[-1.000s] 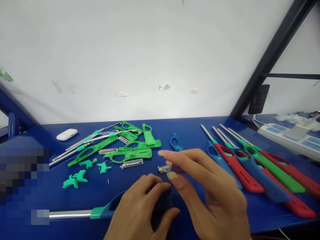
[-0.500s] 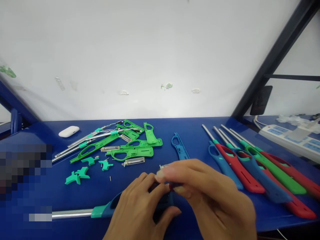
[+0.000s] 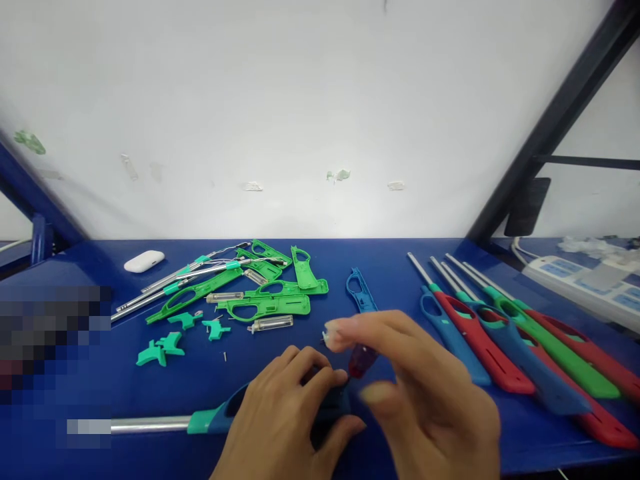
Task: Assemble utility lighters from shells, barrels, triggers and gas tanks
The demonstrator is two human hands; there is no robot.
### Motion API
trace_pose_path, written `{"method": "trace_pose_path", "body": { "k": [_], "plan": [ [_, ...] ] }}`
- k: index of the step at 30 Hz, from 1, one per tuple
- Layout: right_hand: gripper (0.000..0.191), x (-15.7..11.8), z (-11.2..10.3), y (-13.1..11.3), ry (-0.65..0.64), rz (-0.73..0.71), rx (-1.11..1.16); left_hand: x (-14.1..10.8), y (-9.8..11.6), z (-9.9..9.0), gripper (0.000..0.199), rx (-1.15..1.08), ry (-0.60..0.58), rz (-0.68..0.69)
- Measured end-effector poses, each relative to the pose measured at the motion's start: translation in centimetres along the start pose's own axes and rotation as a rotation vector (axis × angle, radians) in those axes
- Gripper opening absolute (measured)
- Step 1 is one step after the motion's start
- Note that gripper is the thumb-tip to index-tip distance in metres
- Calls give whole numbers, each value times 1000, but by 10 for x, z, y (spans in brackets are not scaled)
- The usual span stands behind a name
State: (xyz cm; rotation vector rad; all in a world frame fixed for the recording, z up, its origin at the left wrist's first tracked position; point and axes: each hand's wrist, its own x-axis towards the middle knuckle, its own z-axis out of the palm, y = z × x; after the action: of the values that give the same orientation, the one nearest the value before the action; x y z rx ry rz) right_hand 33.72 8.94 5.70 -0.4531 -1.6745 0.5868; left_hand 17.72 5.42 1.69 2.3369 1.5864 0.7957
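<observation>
My left hand is closed over a blue lighter with a metal tube and teal collar, lying along the table's front. Just right of it, my right hand has its thumb and index finger apart, and a dark red screwdriver-like tool stands tilted between them, its handle partly hidden behind the fingers. The tool's red end is near the left fingertips over the lighter's handle. Behind the right hand lies a blue half shell.
Green half shells, clear tanks, teal triggers, metal tubes and a small screw lie on the left. Assembled lighters lie at right, near a power strip. A white case sits back left.
My right thumb has moved away from the index finger, and more of the dark red tool shows. My left hand stays on the lighter. The view has shifted slightly.
</observation>
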Motion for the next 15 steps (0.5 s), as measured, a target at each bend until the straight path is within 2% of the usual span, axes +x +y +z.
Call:
{"method": "trace_pose_path", "body": {
  "k": [3,7,12,15],
  "plan": [
    [33,0,-3,-4,-5,31,-12,0,0,0,26,-11,3,-8],
    [32,-4,-2,-3,144,-25,-125,1,-1,3,21,-32,22,-18],
    [29,-2,-3,-4,7,40,-182,4,-2,4,31,-65,-35,-60],
    [22,-5,-7,2,85,34,-173,4,-1,3,34,-52,-54,-63]
  ]
}}
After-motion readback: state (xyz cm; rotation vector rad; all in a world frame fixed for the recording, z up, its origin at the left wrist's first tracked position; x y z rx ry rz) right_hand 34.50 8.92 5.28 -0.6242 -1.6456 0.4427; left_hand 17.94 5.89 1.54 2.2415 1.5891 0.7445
